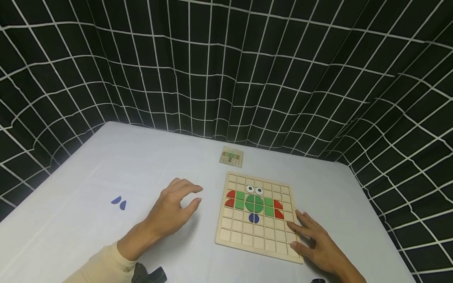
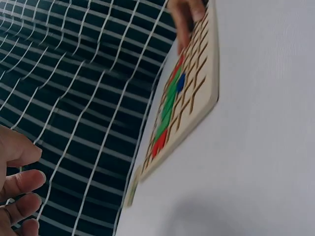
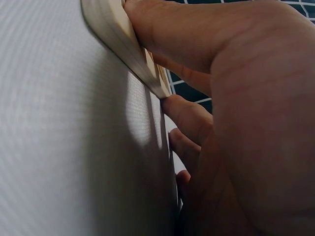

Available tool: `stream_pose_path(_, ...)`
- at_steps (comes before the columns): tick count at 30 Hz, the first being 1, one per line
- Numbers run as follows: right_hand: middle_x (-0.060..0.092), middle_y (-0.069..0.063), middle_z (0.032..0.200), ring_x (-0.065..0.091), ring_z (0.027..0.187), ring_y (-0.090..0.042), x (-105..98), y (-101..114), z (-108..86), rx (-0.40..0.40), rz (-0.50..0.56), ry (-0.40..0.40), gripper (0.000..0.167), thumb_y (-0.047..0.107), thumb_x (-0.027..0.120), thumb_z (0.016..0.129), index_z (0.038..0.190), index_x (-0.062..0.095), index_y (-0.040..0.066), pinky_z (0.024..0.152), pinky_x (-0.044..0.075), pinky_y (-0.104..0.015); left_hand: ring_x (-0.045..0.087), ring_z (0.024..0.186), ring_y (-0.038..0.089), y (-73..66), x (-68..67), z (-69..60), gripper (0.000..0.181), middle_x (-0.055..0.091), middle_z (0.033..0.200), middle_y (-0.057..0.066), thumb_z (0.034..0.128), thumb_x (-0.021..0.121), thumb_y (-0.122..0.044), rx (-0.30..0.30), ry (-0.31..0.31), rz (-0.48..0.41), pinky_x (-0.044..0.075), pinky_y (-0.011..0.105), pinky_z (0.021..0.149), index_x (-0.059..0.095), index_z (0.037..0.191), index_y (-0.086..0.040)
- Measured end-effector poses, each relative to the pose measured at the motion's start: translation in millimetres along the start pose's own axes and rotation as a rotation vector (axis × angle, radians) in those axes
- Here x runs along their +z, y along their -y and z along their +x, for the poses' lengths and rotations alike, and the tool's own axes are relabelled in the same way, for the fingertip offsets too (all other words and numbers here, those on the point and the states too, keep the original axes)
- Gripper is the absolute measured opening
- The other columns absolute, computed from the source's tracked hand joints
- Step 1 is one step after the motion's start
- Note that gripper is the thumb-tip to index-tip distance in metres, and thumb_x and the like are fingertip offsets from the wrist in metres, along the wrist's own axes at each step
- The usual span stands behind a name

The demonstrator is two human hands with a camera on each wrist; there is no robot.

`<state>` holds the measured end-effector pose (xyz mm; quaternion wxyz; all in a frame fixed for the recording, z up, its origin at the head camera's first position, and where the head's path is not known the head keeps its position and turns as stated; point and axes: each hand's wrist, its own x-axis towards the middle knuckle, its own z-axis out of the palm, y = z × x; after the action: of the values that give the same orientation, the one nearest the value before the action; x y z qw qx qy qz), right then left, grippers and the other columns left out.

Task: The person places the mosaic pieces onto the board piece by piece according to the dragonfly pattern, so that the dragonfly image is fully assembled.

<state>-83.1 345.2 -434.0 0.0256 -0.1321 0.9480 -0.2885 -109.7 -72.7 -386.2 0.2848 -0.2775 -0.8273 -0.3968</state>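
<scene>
A square wooden grid board [image 1: 244, 237] lies on the table. On it are round eye pieces [image 1: 254, 190], a green circle [image 1: 254, 203] flanked by green squares, red quarter-round pieces [image 1: 278, 209] at both sides and a blue circle [image 1: 253, 218] made of two halves. My right hand [image 1: 318, 245] rests at the board's right edge, thumb and a finger on its top, other fingers along its side. To the left of the board my left hand [image 1: 177, 206] hovers with thumb and fingers apart, holding nothing. Farther left lie two blue half-round pieces [image 1: 122, 204].
Behind the board lies a small pattern card [image 1: 231, 157] showing a similar coloured figure. A white cloth [image 1: 159, 157] covers the table. Black curtains with a white grid [image 1: 198, 78] close off the back and sides.
</scene>
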Motion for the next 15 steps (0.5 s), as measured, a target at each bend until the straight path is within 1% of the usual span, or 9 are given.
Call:
stream_pose_path(3, 0.040, -0.021, 0.154, 0.022, 0.142, -0.053, -1, 1, 0.4, -0.007, -0.002, -0.004, 0.054, 0.038, 0.081, 0.082, 0.129, 0.069, 0.014, 0.100, 0.019, -0.079, 0.061, 0.088, 0.015, 8.1, -13.1, -4.7, 0.030, 0.071, 0.096, -0.003, 0.0735, 0.080, 0.009, 0.009, -0.044, 0.034, 0.052, 0.029, 0.073, 0.075, 0.100, -0.005)
stream_pose_path(5, 0.040, -0.022, 0.153, 0.023, 0.142, -0.054, -1, 2, 0.5, -0.017, -0.004, -0.013, 0.054, 0.037, 0.081, 0.082, 0.129, 0.070, 0.013, 0.100, 0.020, -0.079, 0.062, 0.088, 0.017, 13.4, -21.7, -7.9, 0.032, 0.071, 0.096, -0.002, 0.0726, 0.080, 0.010, 0.002, -0.066, 0.057, 0.051, 0.027, 0.075, 0.074, 0.100, -0.004)
stream_pose_path(8, 0.041, -0.023, 0.153, 0.023, 0.141, -0.054, -1, 2, 0.2, -0.020, 0.001, -0.021, 0.054, 0.037, 0.082, 0.081, 0.128, 0.070, 0.013, 0.100, 0.020, -0.079, 0.063, 0.088, 0.018, 21.3, -34.5, -12.7, 0.034, 0.071, 0.095, -0.002, 0.0716, 0.080, 0.011, -0.034, -0.091, 0.098, 0.047, 0.021, 0.078, 0.075, 0.101, -0.005)
stream_pose_path(10, 0.041, -0.023, 0.153, 0.023, 0.141, -0.054, -1, 1, -0.5, -0.018, 0.005, -0.022, 0.054, 0.036, 0.082, 0.081, 0.128, 0.070, 0.013, 0.100, 0.020, -0.079, 0.063, 0.087, 0.017, 26.3, -42.8, -17.0, 0.035, 0.072, 0.095, -0.002, 0.0710, 0.080, 0.011, -0.063, -0.104, 0.128, 0.046, 0.019, 0.077, 0.075, 0.101, -0.006)
stream_pose_path(12, 0.040, -0.022, 0.153, 0.023, 0.142, -0.053, 0, 1, -0.9, -0.010, 0.005, -0.018, 0.055, 0.038, 0.082, 0.080, 0.129, 0.070, 0.014, 0.100, 0.020, -0.078, 0.063, 0.085, 0.018, 31.1, -51.2, -21.4, 0.035, 0.072, 0.095, -0.001, 0.0710, 0.079, 0.011, -0.090, -0.111, 0.161, 0.046, 0.021, 0.074, 0.075, 0.101, -0.007)
stream_pose_path(15, 0.041, -0.021, 0.153, 0.024, 0.142, -0.052, 0, 0, -0.7, -0.017, -0.005, -0.024, 0.055, 0.038, 0.082, 0.081, 0.129, 0.070, 0.015, 0.101, 0.021, -0.078, 0.062, 0.081, 0.018, 39.2, -63.7, -27.9, 0.034, 0.072, 0.094, 0.000, 0.0717, 0.078, 0.010, -0.125, -0.116, 0.200, 0.048, 0.027, 0.068, 0.075, 0.101, -0.007)
